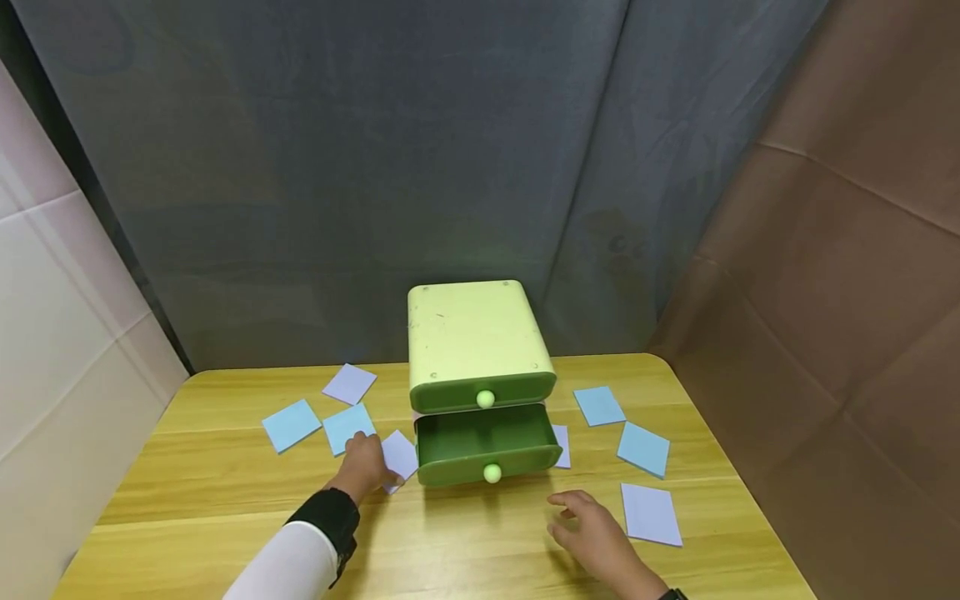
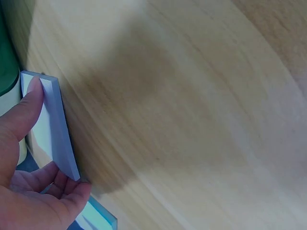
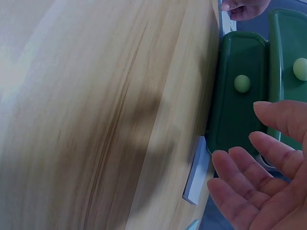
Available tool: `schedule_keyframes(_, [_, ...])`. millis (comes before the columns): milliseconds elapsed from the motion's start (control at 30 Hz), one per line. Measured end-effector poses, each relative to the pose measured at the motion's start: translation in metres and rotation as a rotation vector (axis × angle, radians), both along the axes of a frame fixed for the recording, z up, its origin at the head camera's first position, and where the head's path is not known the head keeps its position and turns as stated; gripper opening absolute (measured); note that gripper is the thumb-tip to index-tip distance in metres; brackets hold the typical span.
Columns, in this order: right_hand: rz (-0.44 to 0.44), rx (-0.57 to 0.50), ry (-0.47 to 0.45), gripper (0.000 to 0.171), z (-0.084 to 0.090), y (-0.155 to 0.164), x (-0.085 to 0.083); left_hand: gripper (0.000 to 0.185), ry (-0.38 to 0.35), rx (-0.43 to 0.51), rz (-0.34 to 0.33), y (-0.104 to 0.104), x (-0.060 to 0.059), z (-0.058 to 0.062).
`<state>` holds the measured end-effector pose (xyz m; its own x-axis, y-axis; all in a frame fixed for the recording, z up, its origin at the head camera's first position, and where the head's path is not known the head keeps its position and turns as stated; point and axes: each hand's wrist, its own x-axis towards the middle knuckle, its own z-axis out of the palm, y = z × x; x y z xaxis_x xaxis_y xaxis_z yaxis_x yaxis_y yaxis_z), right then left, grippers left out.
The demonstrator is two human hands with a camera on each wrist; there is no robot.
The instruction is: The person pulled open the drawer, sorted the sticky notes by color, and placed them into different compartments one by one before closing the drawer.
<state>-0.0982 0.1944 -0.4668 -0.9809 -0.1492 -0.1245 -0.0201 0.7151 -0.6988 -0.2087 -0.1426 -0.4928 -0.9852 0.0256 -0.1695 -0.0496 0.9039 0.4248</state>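
The lavender note pad is pinched in the left hand, thumb on 1 edge and fingers curled under the other, just left of the open lower drawer. Bare wooden table lies toward the person. The right hand hovers with fingers spread, holding nothing, near another lavender pad.

Site: we log a staged recording booth | evidence: grey cloth backdrop, brown paper side wall, white panels (left), bare wooden table.
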Motion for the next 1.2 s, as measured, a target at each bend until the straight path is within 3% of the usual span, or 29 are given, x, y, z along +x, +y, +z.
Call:
schedule_keyframes(167, [0.008, -0.007, -0.007, 0.037, -0.001, -0.001, -0.001, 0.075, -0.014, -0.017, -0.007, 0.0, 0.001, 0.0])
schedule_keyframes(367, [0.02, 0.002, 0.005, 0.036, -0.003, -0.003, 0.0, 0.082, 0.011, 0.071, 0.0, -0.001, 0.002, -0.006])
schedule_keyframes(867, [0.032, -0.017, -0.04, 0.038, -0.002, 0.0, 0.0, 0.036, 0.061, 0.312, 0.089, -0.005, 0.009, -0.002])
schedule_keyframes(1200, [0.027, 0.006, -0.006, 0.037, -0.004, -0.001, -0.001, 0.024, 0.085, 0.407, 0.121, -0.015, 0.018, 0.002])
